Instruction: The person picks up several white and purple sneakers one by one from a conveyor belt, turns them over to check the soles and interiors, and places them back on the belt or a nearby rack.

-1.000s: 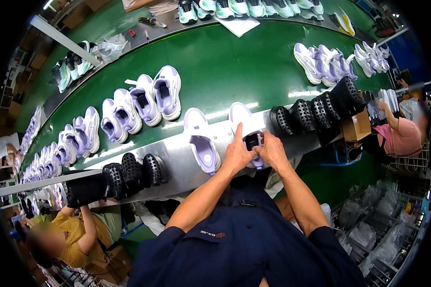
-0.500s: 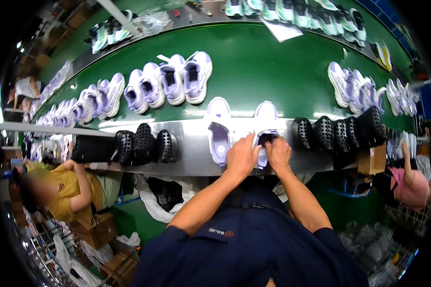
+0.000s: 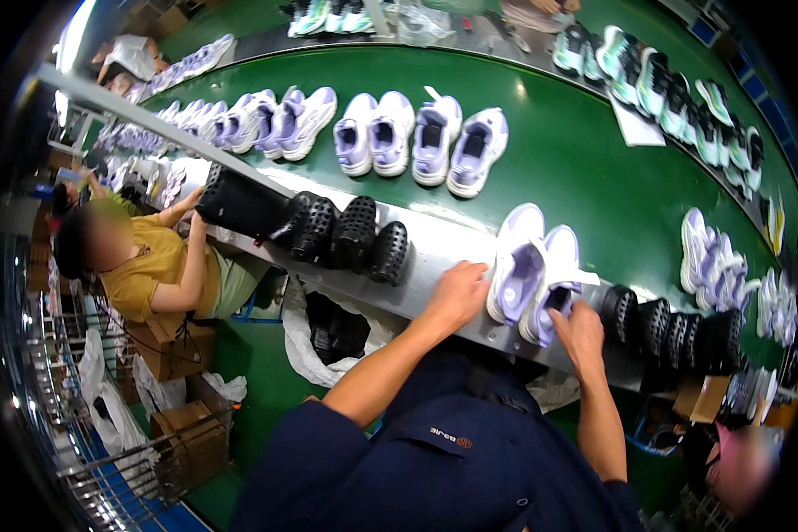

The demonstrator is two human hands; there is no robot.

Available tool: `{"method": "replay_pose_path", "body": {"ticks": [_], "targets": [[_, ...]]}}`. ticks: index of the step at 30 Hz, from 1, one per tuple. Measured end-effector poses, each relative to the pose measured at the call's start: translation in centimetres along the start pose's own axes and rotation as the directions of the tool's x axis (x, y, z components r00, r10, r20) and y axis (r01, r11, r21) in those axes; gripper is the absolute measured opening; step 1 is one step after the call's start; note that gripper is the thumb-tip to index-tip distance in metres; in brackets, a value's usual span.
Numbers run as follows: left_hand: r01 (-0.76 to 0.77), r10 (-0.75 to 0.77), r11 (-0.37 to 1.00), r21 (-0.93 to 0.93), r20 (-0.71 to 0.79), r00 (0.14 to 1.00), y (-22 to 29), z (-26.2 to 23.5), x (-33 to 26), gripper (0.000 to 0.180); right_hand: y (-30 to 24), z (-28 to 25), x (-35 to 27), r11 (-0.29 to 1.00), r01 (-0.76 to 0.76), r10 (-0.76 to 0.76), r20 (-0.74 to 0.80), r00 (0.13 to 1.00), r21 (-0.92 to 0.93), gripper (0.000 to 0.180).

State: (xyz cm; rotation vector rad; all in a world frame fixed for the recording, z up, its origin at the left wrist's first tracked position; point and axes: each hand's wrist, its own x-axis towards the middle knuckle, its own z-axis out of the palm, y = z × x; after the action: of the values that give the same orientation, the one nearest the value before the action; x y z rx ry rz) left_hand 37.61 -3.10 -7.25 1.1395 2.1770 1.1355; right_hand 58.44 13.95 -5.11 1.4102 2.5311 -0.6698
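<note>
Two white-and-lavender sneakers stand side by side on the metal edge of the bench, toes pointing away from me. The right sneaker [image 3: 554, 277] has its heel in my right hand [image 3: 582, 337], with the thumb at the collar. Beside the left sneaker [image 3: 517, 266] is my left hand [image 3: 457, 297], fingers loosely stretched toward its side and holding nothing. Whether the fingertips touch that sneaker I cannot tell. Inside the left sneaker a lavender insole shows; the right one's opening looks dark.
More lavender sneakers [image 3: 390, 133] stand in rows on the green bench surface [image 3: 585, 168]. Black perforated shoe forms [image 3: 356, 232] line the metal edge on the left, others [image 3: 654, 321] on the right. A person in yellow [image 3: 173, 270] works at left. A white sack [image 3: 303, 350] sits below.
My view has swung left, so the bench appears shifted right. My left hand has come away from the right sneaker to the left one's outer side. The two sneakers now stand closer together.
</note>
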Motion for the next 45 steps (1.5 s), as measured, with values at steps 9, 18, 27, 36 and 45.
{"method": "replay_pose_path", "body": {"ticks": [9, 18, 27, 36, 45], "targets": [[0.466, 0.067, 0.662, 0.587, -0.666, 0.743, -13.4, -25.4, -5.6, 0.032, -6.5, -3.8, -3.7, 0.798, -0.064, -0.037, 0.154, 0.987, 0.6, 0.021], [0.532, 0.001, 0.522, 0.667, -0.624, 0.781, -11.3, -28.5, -5.8, 0.039, -11.4, -2.1, -3.6, 0.831, 0.161, -0.267, 0.127, 0.955, 0.533, 0.015], [-0.267, 0.349, 0.902, 0.338, -0.209, 0.914, 7.0, -12.0, -5.9, 0.043, -18.2, -1.0, -4.3, -0.003, -0.377, -0.323, 0.356, 0.877, 0.926, 0.047], [0.132, -0.048, 0.885, -0.446, 0.194, 0.98, 4.7, -1.4, 1.6, 0.028, -9.2, -4.5, -7.3, 0.635, -0.266, -0.138, 0.445, 0.885, 0.725, 0.065], [0.223, -0.217, 0.906, -0.36, 0.057, 0.975, 5.9, 3.3, 2.3, 0.024, -6.1, -3.9, -8.7, 0.94, 0.187, -0.181, -0.05, 0.982, 0.286, 0.049]]}}
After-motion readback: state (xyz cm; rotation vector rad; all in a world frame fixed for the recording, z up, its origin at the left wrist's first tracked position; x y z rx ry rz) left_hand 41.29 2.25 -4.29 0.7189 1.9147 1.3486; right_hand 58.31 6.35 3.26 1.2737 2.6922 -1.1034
